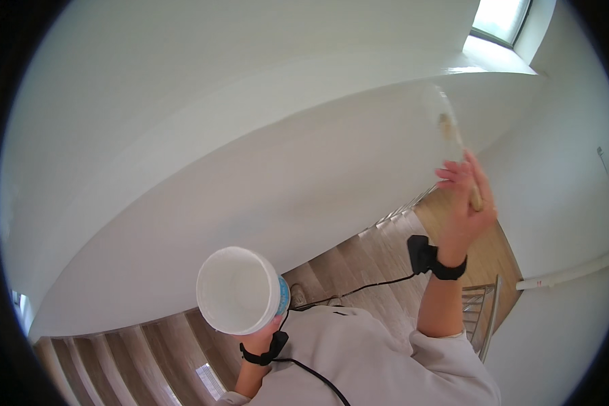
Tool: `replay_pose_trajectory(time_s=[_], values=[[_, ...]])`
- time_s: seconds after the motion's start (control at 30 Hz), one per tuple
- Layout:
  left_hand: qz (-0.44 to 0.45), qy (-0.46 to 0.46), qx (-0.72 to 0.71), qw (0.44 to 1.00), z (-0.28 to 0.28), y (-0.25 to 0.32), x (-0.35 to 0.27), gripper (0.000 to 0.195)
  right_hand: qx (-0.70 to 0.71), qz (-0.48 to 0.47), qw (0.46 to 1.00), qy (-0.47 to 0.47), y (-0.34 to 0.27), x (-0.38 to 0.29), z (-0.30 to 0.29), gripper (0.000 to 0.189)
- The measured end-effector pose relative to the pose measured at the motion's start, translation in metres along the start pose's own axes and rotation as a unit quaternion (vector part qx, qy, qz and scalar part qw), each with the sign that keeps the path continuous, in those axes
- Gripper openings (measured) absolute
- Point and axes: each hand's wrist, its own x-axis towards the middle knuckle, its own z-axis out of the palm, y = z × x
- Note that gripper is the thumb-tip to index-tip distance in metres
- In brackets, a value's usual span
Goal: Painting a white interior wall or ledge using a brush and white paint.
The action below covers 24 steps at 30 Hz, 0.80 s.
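Observation:
My right hand [464,205] is raised and grips the wooden handle of a paintbrush [445,124]. Its bristle end is blurred and points up toward the curved line between the pale upper wall [193,96] and the greyer wall [264,188] below; I cannot tell if it touches. Low in front of my body, a white plastic bucket [275,289] with a blue label is held in my left hand [259,339], whose fingers are mostly hidden beneath it. The bucket's mouth faces me, and its inside looks whitish. Both wrists wear black strapped devices with cables.
Wood-look stairs [147,360] run under me from lower left toward a wooden landing [429,203]. A metal railing [495,304] stands at my right. A white pipe [568,271] crosses the right wall near a small wall fitting [600,151]. Upper right is a window [500,20].

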Motion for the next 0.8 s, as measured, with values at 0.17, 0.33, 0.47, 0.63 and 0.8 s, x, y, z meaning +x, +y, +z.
replay_pose_trajectory(time_s=[0.17, 0.33, 0.47, 0.63, 0.8], values=[[-0.017, -0.022, 0.114, 0.993, 0.005, 0.007, -0.002, 0.112, -0.033, -0.222, 0.962, -0.156, -0.013, -0.027, 0.015, 0.026], [-0.024, 0.002, 0.063, 0.998, 0.001, -0.009, -0.009, 0.122, 0.078, -0.171, 0.960, -0.206, -0.031, -0.025, 0.002, 0.024], [-0.007, -0.019, 0.074, 0.997, 0.007, -0.008, -0.005, 0.125, -0.070, -0.084, 0.993, -0.050, -0.019, 0.000, -0.003, 0.029], [-0.061, 0.046, -0.017, 0.997, 0.016, -0.002, -0.005, 0.123, -0.125, -0.198, 0.965, -0.120, -0.002, 0.003, 0.011, 0.027], [-0.032, 0.021, 0.065, 0.997, 0.005, -0.002, -0.012, 0.122, -0.026, -0.356, 0.898, -0.258, -0.037, -0.030, 0.000, 0.029]])
